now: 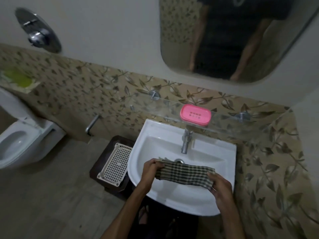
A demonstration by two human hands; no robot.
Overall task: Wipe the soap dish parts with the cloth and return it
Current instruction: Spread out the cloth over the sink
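While both hands hold the checked cloth stretched over the white sink in the lower middle of the frame, the pink soap dish sits closed on the glass shelf above, just right of centre. The left hand grips the cloth's left end with curled fingers; the right hand pinches its right end. The cloth covers part of the drain. The chrome tap stands between the cloth and the shelf, directly below the dish. A white perforated tray lies on a dark stand on the floor left of the sink. A toilet fills the left edge, a chrome shower control the upper left, a mirror the upper right.
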